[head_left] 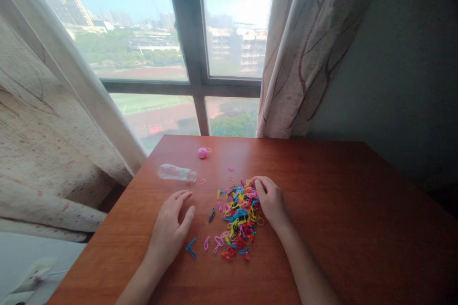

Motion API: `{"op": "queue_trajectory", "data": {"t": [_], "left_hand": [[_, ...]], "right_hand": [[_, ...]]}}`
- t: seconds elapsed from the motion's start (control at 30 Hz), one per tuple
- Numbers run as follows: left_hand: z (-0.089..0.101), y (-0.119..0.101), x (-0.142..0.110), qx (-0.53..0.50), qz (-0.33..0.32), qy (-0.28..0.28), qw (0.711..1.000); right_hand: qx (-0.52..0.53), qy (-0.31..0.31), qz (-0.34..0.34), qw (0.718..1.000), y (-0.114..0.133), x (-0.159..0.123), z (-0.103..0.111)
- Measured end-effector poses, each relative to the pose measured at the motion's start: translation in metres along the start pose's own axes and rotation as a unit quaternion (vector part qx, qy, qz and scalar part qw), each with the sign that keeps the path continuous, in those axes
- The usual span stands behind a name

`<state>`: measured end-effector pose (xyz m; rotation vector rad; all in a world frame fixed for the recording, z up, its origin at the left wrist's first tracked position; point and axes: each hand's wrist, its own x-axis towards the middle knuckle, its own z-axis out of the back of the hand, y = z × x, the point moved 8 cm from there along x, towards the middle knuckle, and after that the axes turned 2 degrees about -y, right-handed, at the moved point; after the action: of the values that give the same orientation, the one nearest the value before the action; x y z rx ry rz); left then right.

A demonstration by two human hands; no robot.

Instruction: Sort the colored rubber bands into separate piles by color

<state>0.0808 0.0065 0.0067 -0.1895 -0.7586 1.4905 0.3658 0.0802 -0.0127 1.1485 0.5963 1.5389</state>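
A heap of small rubber bands [239,217] in pink, blue, yellow and red lies on a reddish wooden table [350,219]. My right hand [271,200] rests at the heap's right edge, fingers curled together and touching the bands at its top. Left of the heap, my left hand [171,226] lies flat on the wood with its fingers stretched out and holding nothing. A blue band [191,246] lies by its thumb side. A clear plastic bottle [176,172] lies on its side beyond the left hand. A pink cap [202,153] sits further back.
A few stray bands [216,243] lie scattered around the heap. The table's far edge meets a large window [189,57] with patterned curtains [304,47] on both sides. A grey wall [404,71] stands to the right. The table's left edge drops off near the left curtain.
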Motion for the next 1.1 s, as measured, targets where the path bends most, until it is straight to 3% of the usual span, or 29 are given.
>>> {"op": "queue_trajectory", "data": {"t": [0.13,0.27,0.4,0.53,0.7,0.87,1.1], "left_hand": [[-0.029,-0.043,-0.017,-0.138,0.047,0.003,0.989],[-0.06,-0.087,-0.018,-0.249,0.053,0.014,0.967],[-0.067,-0.105,-0.013,-0.312,0.055,-0.004,0.948],[-0.04,-0.095,-0.015,-0.31,0.033,-0.043,0.949],[-0.011,-0.056,-0.014,-0.099,-0.054,-0.017,0.993],[-0.016,-0.007,-0.003,0.064,-0.054,-0.001,0.996],[-0.048,-0.026,0.016,0.16,-0.102,0.047,0.981]], "right_hand": [[0.0,0.001,0.0,1.0,0.001,0.0,0.0],[0.002,0.003,-0.001,1.0,0.001,-0.001,-0.001],[0.005,0.005,0.0,1.0,0.001,-0.001,0.0],[0.005,0.005,0.0,1.0,0.002,0.0,0.0],[0.005,0.002,0.0,1.0,0.001,0.0,-0.001],[0.006,-0.003,0.0,1.0,-0.006,0.002,-0.004],[0.031,0.115,0.075,0.99,-0.006,0.042,-0.04]]}}
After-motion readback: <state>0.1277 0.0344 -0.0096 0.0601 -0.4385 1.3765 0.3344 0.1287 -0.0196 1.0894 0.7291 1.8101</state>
